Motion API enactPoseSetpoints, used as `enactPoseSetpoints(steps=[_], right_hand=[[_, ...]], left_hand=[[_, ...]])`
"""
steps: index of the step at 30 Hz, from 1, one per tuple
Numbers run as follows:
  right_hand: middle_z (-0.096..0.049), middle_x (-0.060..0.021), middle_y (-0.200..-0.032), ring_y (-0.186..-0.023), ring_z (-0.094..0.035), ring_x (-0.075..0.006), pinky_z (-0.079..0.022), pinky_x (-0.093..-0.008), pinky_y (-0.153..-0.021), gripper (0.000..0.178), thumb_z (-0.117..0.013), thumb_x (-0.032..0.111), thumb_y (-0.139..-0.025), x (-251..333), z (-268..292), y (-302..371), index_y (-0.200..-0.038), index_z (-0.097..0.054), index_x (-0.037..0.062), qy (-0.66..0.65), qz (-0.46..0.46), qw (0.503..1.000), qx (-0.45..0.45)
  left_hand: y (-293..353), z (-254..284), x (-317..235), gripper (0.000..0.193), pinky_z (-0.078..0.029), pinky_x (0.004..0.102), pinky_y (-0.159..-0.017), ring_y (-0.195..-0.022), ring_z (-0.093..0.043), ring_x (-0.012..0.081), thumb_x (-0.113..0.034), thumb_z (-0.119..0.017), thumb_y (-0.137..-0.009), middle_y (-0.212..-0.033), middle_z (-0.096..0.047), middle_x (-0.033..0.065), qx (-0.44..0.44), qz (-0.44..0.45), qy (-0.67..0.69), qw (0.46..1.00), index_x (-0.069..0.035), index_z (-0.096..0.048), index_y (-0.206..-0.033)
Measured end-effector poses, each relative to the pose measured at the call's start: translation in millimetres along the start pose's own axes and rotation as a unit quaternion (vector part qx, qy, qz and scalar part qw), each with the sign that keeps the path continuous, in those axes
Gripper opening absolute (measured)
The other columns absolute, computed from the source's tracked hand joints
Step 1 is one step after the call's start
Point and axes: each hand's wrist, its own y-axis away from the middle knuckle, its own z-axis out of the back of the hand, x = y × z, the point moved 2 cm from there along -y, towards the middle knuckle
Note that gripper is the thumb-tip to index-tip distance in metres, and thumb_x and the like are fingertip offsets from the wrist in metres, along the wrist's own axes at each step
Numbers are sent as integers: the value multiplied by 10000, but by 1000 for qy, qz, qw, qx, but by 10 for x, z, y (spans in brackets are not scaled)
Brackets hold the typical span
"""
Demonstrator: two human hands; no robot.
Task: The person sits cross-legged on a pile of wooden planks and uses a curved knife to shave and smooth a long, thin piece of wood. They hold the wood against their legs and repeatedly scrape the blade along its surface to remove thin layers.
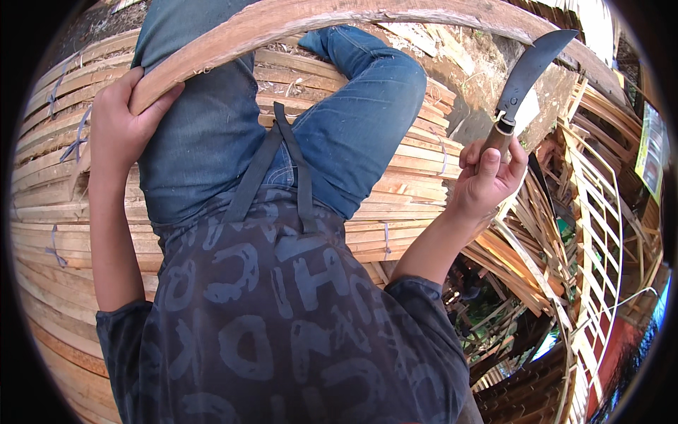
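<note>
The left hand [127,124] is gripping the near end of a long wooden slat [339,21], fingers wrapped tight around it, while the right hand [487,177] is closing firmly on the wooden handle of a curved knife [526,74] and holding it up with the dark blade pointing up and away to the right. The two hands are sitting well apart, one on each side of the person's lap. The slat is running from the left hand across the top of the view toward the right, its long axis lying crosswise over the knees in blue jeans [353,120], so it is touching the left hand and passing above and just behind the raised blade. The right hand is nearer the far stretch of the slat, with the blade's tip close to it but apart from it as far as can be told. Beneath the person a stack of bundled wood strips [402,184] is lying, and to the right loose offcuts and slatted frames [593,212] are piling up.
</note>
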Motion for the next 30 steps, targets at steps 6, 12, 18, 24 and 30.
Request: enactPoseSetpoints(steps=[6, 12, 18, 24, 30], right_hand=[[-603, -87, -810, -537, -490, -101, -379, -206, -439, 319, -640, 183, -912, 115, -83, -167, -1190, -516, 88, -168, -10, 984, -52], [-624, -104, -825, -541, -516, -99, -378, -213, -437, 366, -670, 134, -885, 12, -27, -58, -1191, -511, 11, 45, -3, 999, 18], [-625, -105, -881, -523, -484, -95, -375, -222, -433, 371, -674, 165, -884, -25, -96, -8, -1204, -523, 53, -105, -63, 991, 51], [-503, -28, -678, -495, -409, -86, -332, -223, -405, 359, -576, 317, -946, 51, -137, -104, -1231, -490, 118, -257, -74, 962, 58], [-577, -85, -759, -518, -476, -107, -380, -226, -423, 287, -587, 128, -938, 126, -46, -249, -1202, -479, 93, 82, 51, 995, 19]], left_hand=[[-6, -5, 0, 406, -346, 329, -491, -481, -389, 204, -303, -713, -789, -525, -428, 134, 7, 14, 7, 1000, 20, -500, -666], [-2, 15, 11, 448, -382, 330, -499, -475, -454, 234, -382, -738, -765, -533, -489, 139, 5, 33, -1, 999, 14, -546, -680], [-6, 8, 31, 442, -375, 321, -502, -483, -439, 209, -373, -735, -770, -534, -483, 129, 16, 38, 8, 999, 15, -546, -677], [1, 2, 33, 435, -366, 321, -498, -482, -426, 202, -365, -731, -777, -534, -477, 125, 8, 35, 22, 999, 16, -546, -679], [6, -6, 59, 337, -313, 304, -489, -514, -347, 124, -236, -695, -818, -526, -389, 78, 5, 22, 11, 1000, 23, -516, -699]])
